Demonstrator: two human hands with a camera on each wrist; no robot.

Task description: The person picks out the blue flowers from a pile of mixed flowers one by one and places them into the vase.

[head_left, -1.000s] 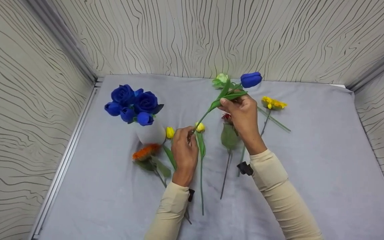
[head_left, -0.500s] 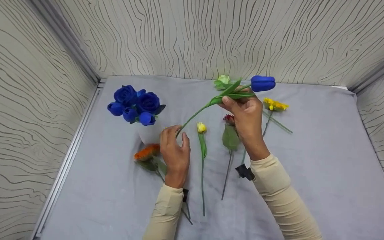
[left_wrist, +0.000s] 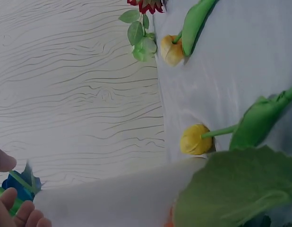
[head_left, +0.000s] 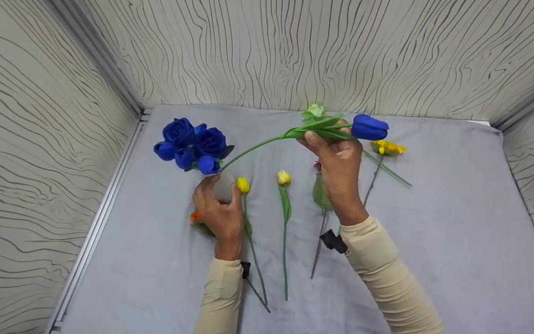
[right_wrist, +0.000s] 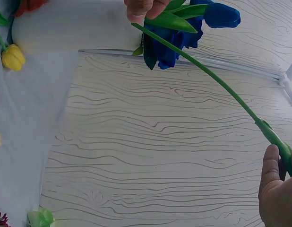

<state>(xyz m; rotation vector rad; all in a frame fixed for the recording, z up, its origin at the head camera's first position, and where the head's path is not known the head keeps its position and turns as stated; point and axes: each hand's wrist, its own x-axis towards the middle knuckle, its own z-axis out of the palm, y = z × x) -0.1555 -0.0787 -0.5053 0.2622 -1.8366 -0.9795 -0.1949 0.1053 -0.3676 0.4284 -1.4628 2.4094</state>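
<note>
An artificial blue tulip (head_left: 370, 127) spans both hands above the table, its green stem curving down to the left. My right hand (head_left: 341, 178) grips it by the leaves just behind the bloom. The left hand (head_left: 220, 215) holds the stem's lower end at its curled fingertips, the thumb standing apart. That end is close to the mouth of a white vase (head_left: 224, 188), which the left hand partly covers. Blue roses (head_left: 210, 141) and several blue buds fill the vase's top. In the right wrist view, the left fingertips (right_wrist: 139, 8) meet the stem end beside these blooms.
On the grey cloth (head_left: 448, 241) lie a yellow tulip (head_left: 243, 185), a pale yellow tulip (head_left: 284, 177), an orange flower (head_left: 195, 216) partly behind the left hand, a yellow flower (head_left: 389, 148) and a pale green flower (head_left: 315, 110). A red flower (left_wrist: 150, 5) shows in the left wrist view.
My left hand has moved left with the stem end, from beside the yellow tulips to the vase. The right hand has shifted slightly right, and the tulip has tilted closer to level.
</note>
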